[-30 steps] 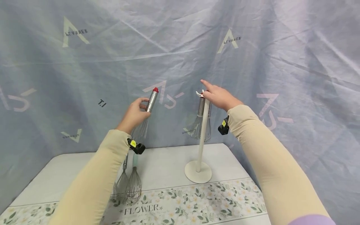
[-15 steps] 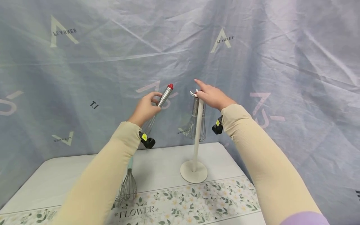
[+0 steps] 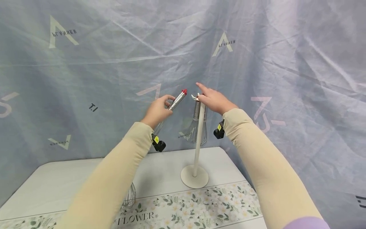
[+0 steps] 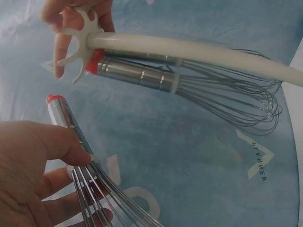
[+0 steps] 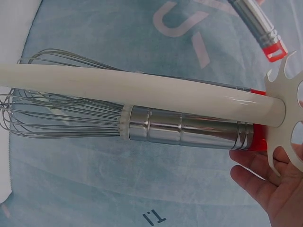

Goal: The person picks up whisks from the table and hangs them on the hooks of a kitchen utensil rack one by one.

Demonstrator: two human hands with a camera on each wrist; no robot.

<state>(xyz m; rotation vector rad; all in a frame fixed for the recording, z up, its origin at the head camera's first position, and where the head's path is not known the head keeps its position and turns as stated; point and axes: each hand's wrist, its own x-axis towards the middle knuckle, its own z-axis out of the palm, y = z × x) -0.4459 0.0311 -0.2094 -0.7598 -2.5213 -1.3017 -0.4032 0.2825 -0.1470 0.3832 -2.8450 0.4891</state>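
Note:
My left hand (image 3: 158,109) grips a balloon whisk (image 3: 178,100) with a steel handle and red end cap. It is tilted, cap up toward the stand, its wires trailing down behind the hand. In the left wrist view the thumb lies over the whisk's neck (image 4: 87,165). My right hand (image 3: 215,100) holds the top of a white stand (image 3: 199,136), index finger stretched out past the hooks (image 5: 284,101). Two similar whisks hang there, the nearer whisk (image 5: 189,127) with its red cap at the hooked top. The held whisk's cap is close to the hooks, apart from them.
Another whisk's wires (image 3: 130,195) show on the white table (image 3: 163,165), the rest hidden behind my left sleeve. The stand's round base (image 3: 194,176) rests behind a floral printed strip (image 3: 200,206). A blue-grey curtain (image 3: 114,79) hangs behind the table.
My left hand has moved right toward the stand's top with the whisk, which now leans further over. The right hand has stayed at the stand. The view has shifted slightly.

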